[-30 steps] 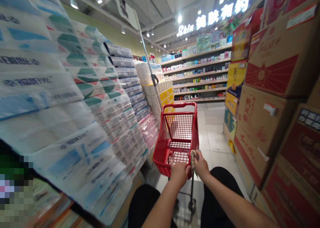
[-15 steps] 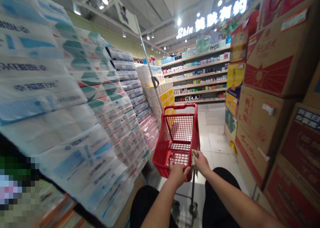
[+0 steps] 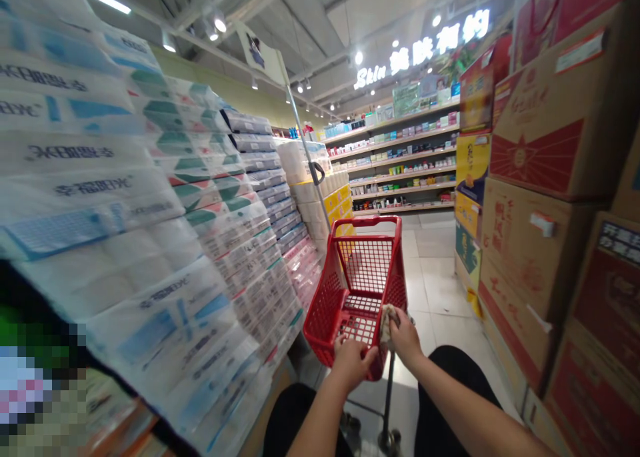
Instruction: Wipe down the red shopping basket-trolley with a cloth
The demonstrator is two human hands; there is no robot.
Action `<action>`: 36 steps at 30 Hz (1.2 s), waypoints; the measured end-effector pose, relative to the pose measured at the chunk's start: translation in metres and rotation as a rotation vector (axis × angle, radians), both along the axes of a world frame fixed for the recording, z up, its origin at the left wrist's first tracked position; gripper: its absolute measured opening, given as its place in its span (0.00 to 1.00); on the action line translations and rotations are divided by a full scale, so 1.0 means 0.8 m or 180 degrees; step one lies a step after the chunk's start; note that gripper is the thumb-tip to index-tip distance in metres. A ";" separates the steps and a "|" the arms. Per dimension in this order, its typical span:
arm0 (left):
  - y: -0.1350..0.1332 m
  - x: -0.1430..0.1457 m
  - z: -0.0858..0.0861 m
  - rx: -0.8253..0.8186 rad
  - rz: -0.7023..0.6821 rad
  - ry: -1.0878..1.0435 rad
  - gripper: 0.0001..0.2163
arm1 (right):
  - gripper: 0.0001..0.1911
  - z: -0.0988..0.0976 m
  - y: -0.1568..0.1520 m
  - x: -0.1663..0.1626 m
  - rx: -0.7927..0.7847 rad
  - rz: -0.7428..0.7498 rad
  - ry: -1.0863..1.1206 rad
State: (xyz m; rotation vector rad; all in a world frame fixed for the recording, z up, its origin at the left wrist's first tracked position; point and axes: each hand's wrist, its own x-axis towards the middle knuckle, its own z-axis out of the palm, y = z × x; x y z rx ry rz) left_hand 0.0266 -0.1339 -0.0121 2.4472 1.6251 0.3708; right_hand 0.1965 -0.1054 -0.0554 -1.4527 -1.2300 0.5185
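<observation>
A red plastic shopping cart (image 3: 370, 229) with grid walls stands in front of me, its basket holding nothing that I can see. My left hand (image 3: 351, 361) grips the cart's near rim, fingers curled over the edge. At the near right corner, my right hand (image 3: 404, 337) is closed around a crumpled beige cloth (image 3: 387, 322) and presses it against the cart's side. Part of the cloth hides behind the fingers. Under the basket, the cart's dark legs and wheels (image 3: 389, 440) show between my knees.
Stacked packs of tissue paper (image 3: 165, 297) line the left side. Cardboard boxes (image 3: 530, 243) are piled along the right. A pole with a sign (image 3: 300, 120) leans behind the cart. Shelves of small goods (image 3: 405, 153) stand at the back beyond the tiled floor (image 3: 430, 277).
The view has shifted slightly, so the cart sits a little lower in it. My right hand and the cloth have moved slightly along the cart's right side. My left hand keeps its grip on the rim.
</observation>
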 end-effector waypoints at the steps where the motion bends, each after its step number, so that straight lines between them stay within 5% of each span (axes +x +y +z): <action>1: 0.000 -0.001 0.000 -0.0011 -0.0016 -0.0005 0.23 | 0.20 0.001 -0.001 -0.003 0.0146 -0.0021 0.0005; 17: 0.003 -0.015 0.010 -0.0158 0.0172 0.0162 0.30 | 0.19 0.013 0.003 -0.006 -0.0331 0.0097 -0.0244; 23: 0.003 -0.011 0.025 -0.0480 0.0258 0.0411 0.31 | 0.21 0.008 0.007 -0.004 0.0215 -0.0180 0.0077; 28: -0.001 0.003 0.031 -0.0641 0.0210 0.0422 0.25 | 0.20 -0.002 0.009 0.000 -0.0372 0.0114 -0.0130; 33: -0.008 0.023 0.017 -0.0361 0.0124 0.0295 0.23 | 0.22 0.003 0.009 0.000 0.0366 0.0132 -0.0116; 36: -0.009 0.026 0.012 -0.0348 0.0193 0.0398 0.23 | 0.22 0.011 0.014 0.001 0.0344 0.0142 -0.0205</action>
